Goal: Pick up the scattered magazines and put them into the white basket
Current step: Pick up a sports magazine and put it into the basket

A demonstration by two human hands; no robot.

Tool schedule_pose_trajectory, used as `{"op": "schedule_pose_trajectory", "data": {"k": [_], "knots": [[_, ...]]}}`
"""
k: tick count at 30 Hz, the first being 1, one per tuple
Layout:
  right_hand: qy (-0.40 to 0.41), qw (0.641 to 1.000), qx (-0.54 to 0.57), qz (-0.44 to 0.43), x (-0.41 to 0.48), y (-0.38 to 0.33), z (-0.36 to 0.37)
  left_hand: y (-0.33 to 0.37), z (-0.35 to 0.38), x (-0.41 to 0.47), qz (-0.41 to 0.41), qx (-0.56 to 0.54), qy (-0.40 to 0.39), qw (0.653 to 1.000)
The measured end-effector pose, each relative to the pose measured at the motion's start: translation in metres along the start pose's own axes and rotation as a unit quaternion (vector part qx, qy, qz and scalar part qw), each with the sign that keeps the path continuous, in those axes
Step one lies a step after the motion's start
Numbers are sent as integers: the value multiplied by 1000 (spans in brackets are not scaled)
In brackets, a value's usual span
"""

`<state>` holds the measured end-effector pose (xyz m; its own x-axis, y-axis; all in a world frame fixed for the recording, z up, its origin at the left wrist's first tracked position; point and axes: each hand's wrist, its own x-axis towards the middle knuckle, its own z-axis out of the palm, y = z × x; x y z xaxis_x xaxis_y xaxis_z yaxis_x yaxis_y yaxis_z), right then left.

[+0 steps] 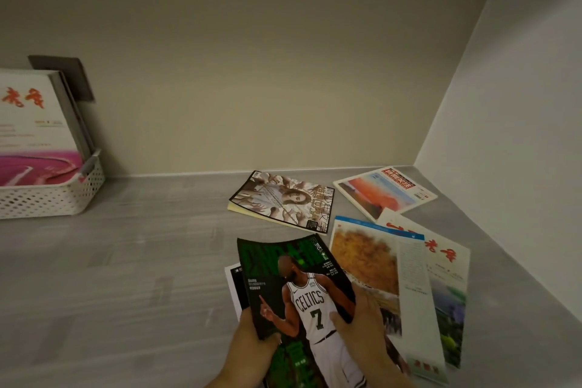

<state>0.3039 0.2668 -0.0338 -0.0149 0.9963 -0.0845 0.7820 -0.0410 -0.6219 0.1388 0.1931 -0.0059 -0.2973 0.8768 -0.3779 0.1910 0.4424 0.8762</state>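
Note:
A green basketball magazine (293,280) is lifted off the grey surface, held at its near end by both hands. My left hand (252,340) grips its left edge and my right hand (362,327) grips its right edge, thumb on the cover. A black-and-white magazine (234,287) lies partly hidden beneath it. Several more magazines lie to the right: a sepia-cover one (283,198), an orange-sky one (382,192), a blue-edged one (371,258) and a white one with red characters (444,264). The white perforated basket (53,195) stands at the far left, with magazines (31,126) upright in it.
The grey wood-grain surface (126,261) runs back to a beige wall and meets a white side wall (519,104) on the right. A dark plate (72,75) is fixed on the wall behind the basket.

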Motion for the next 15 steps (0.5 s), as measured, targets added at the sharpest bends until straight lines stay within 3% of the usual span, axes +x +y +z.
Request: {"op": "schedule_pose_trajectory", "data": {"k": [3, 6, 9, 12, 15], "knots": [[4, 1000, -7, 1, -1, -2, -1, -6, 0, 2, 12, 40, -4, 999], [10, 999, -39, 16, 2, -5, -4, -11, -9, 3, 27, 111, 40, 993], [2, 998, -28, 48, 9, -9, -9, -13, -18, 5, 27, 59, 54, 996], [-10, 995, 84, 52, 12, -16, -19, -14, -29, 10, 4, 11, 79, 997], [-74, 990, 81, 88, 21, -17, -31, -18, -32, 15, 5, 1, 95, 995]]}}
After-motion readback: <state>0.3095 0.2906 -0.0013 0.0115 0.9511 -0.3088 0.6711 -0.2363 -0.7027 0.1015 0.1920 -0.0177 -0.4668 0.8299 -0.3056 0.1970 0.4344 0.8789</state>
